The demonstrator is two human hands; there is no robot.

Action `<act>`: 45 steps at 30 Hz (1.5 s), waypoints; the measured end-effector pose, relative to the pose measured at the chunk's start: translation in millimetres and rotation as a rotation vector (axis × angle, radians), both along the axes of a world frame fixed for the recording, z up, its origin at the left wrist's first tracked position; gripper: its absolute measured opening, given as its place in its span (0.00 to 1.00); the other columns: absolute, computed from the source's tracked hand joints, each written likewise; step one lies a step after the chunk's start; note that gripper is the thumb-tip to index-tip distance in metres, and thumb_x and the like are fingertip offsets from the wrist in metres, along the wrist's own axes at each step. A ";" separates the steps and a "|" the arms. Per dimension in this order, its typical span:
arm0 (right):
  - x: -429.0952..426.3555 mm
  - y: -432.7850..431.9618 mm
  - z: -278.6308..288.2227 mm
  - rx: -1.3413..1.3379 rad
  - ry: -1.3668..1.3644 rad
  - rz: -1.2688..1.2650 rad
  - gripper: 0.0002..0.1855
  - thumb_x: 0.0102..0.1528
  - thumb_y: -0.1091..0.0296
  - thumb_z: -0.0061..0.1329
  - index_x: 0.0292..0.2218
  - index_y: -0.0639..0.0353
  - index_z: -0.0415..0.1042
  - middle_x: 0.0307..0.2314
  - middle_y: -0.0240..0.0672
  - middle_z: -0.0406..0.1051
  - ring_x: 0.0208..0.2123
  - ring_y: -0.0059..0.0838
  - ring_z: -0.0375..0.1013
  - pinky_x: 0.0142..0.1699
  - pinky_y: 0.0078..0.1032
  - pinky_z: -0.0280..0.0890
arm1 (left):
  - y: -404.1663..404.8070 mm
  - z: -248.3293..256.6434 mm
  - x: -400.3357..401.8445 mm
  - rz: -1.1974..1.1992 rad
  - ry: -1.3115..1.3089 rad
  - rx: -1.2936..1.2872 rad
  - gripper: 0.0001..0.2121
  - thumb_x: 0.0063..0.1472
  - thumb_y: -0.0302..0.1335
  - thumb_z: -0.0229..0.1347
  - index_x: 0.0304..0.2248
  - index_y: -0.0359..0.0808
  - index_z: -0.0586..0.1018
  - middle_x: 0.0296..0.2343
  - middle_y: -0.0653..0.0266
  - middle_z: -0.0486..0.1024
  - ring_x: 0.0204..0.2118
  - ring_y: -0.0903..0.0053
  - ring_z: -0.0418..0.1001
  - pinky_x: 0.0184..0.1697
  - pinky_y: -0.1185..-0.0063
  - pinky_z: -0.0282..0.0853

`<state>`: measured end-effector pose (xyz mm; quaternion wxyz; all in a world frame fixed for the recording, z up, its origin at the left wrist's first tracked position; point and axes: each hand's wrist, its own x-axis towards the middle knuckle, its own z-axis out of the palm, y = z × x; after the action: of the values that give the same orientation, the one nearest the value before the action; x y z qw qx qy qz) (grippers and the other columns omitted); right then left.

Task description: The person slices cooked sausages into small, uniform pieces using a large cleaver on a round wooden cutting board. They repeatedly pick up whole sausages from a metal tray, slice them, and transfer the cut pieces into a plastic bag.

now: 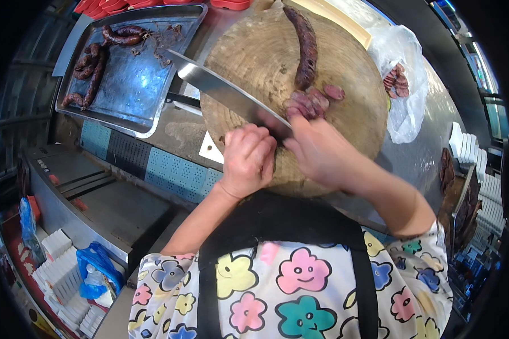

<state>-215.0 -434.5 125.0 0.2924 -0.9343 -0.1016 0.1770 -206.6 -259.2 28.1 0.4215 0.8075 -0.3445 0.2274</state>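
Note:
My right hand (322, 148) grips a broad steel cleaver (225, 93) where blade meets handle; the handle is hidden in the palm. The blade slants to the upper left over a round wooden chopping block (246, 55). On the near side of the blade, my left hand (249, 159) is curled down over what looks like a dark sausage, mostly covered by the fingers. Pinkish sausage slices (307, 103) are bunched just past my right fingertips, and one slice (334, 92) lies apart. A whole dark-red cured sausage (306, 48) lies on the far part of the block.
Left of the block, a metal tray (123, 95) carries linked sausages (95, 70) and string scraps (166, 40). A clear plastic bag (403, 114) with sausage slices (396, 80) lies right. Red trays (110, 6) line the back; stacked white containers (63, 275) stand lower left.

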 end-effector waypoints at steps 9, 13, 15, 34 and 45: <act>-6.2 -17.9 29.0 0.009 -0.149 0.028 0.09 0.56 0.70 0.46 0.30 0.69 0.64 0.19 0.57 0.69 0.26 0.60 0.72 0.31 0.46 0.66 | 11.1 -2.5 0.1 -0.053 -0.055 -0.068 0.11 0.42 0.13 0.61 0.28 0.33 0.76 0.30 0.60 0.73 0.34 0.63 0.71 0.38 0.71 0.67; -52.5 -36.0 44.1 -0.026 -0.033 0.044 0.11 0.56 0.72 0.48 0.31 0.66 0.59 0.17 0.55 0.66 0.24 0.60 0.69 0.28 0.46 0.61 | 13.5 -5.4 -1.9 -0.034 -0.039 -0.037 0.12 0.42 0.14 0.59 0.30 0.32 0.76 0.33 0.59 0.72 0.37 0.61 0.70 0.39 0.70 0.68; -64.5 -43.5 50.1 -0.123 0.040 0.063 0.11 0.56 0.70 0.48 0.30 0.67 0.59 0.16 0.54 0.67 0.22 0.59 0.69 0.27 0.46 0.63 | 13.2 -3.9 -2.1 -0.052 -0.031 -0.031 0.12 0.42 0.14 0.59 0.30 0.32 0.76 0.33 0.59 0.72 0.37 0.60 0.70 0.38 0.70 0.68; 25.7 -13.4 -5.7 0.080 -0.048 0.150 0.11 0.55 0.71 0.48 0.33 0.72 0.64 0.23 0.60 0.69 0.31 0.62 0.70 0.35 0.46 0.64 | 29.4 5.0 -10.2 0.173 0.026 0.178 0.18 0.46 0.16 0.58 0.40 0.38 0.78 0.40 0.60 0.72 0.41 0.58 0.68 0.46 0.66 0.65; -42.4 -53.9 37.4 -0.119 0.006 -0.025 0.10 0.58 0.69 0.46 0.33 0.67 0.61 0.19 0.55 0.68 0.27 0.61 0.69 0.32 0.48 0.61 | -4.5 4.1 -2.3 0.091 -0.013 0.078 0.14 0.48 0.18 0.61 0.37 0.35 0.78 0.33 0.58 0.72 0.38 0.61 0.69 0.40 0.69 0.68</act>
<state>-257.4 -488.4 162.4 0.2386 -0.9507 -0.0781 0.1818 -208.8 -263.6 32.2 0.3769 0.8366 -0.3186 0.2378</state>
